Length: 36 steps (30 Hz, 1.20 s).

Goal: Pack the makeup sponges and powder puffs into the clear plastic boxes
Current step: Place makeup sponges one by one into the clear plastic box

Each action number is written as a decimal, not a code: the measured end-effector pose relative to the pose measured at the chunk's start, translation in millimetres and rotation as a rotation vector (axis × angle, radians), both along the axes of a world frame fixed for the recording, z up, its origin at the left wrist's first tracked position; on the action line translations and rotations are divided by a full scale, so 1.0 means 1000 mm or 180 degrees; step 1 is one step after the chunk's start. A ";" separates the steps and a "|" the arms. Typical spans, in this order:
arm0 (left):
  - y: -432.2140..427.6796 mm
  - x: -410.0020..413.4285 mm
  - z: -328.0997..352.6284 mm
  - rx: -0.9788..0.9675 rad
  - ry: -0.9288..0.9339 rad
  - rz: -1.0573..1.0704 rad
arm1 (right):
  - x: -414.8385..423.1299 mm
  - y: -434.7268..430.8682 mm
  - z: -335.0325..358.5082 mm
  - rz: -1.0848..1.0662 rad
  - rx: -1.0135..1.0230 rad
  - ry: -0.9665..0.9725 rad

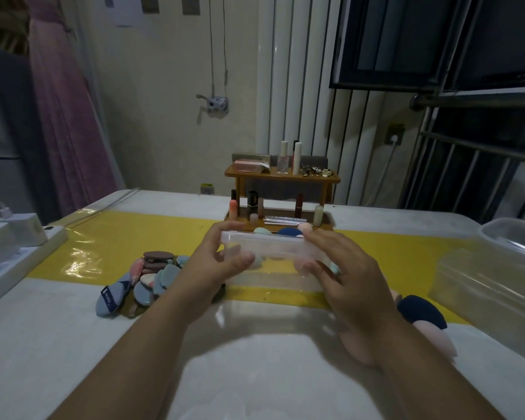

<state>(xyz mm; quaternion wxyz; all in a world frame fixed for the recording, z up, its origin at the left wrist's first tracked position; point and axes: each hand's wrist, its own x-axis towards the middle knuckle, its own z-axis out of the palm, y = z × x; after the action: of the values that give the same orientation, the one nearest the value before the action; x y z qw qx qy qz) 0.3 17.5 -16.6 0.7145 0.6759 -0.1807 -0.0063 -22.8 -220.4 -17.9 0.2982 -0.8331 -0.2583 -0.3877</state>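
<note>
A clear plastic box [273, 268] is held at the table's middle, above the yellow strip. My left hand [222, 259] grips its left end and my right hand [343, 268] its right end, fingers over the raised lid edge [261, 240]. Pale sponges show faintly through the box wall. Several flat powder puffs [146, 277], blue, brown and pink, lie in a heap to the left. At the right, under my right forearm, lie a navy sponge [422, 310] and pink sponges [434, 338]. Behind the box more sponges [285, 231] peek out.
A wooden cosmetics rack [282, 189] with bottles and lipsticks stands at the table's far side. More clear plastic boxes [497, 268] are stacked at the right edge. A white power strip [15, 247] with chargers sits at the left edge.
</note>
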 end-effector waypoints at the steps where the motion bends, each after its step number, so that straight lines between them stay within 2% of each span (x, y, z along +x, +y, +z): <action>1: -0.001 -0.001 0.000 0.0006 -0.0060 0.0054 | 0.002 0.001 0.001 -0.0011 -0.0062 -0.0097; 9: -0.008 -0.009 0.009 -0.0083 -0.0479 0.0407 | 0.008 0.003 0.007 -0.0073 -0.0314 -0.0507; 14: -0.010 -0.009 0.010 -0.0080 -0.0496 0.0435 | 0.010 0.002 0.004 -0.0113 -0.0304 -0.0598; 18: -0.003 -0.005 0.006 -0.0170 -0.0299 0.0183 | 0.012 0.006 0.000 -0.0050 -0.0209 -0.0360; 22: 0.004 -0.002 0.003 -0.0256 -0.0173 -0.0087 | 0.010 0.007 0.003 -0.0132 0.0246 0.0116; 29: -0.005 -0.006 0.004 -0.0062 -0.0624 0.0335 | 0.004 0.025 0.014 -0.0541 -0.0106 -0.0477; 36: -0.017 -0.011 0.004 0.0478 -0.0983 0.0335 | 0.005 0.031 0.012 -0.0325 -0.0613 -0.0749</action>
<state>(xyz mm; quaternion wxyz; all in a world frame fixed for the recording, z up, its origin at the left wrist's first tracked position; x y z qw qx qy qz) -10.9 0.6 -12.8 0.6252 0.7288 -0.2516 0.1215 -18.2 -189.9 -6.3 0.1645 -0.8187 -0.2847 -0.4707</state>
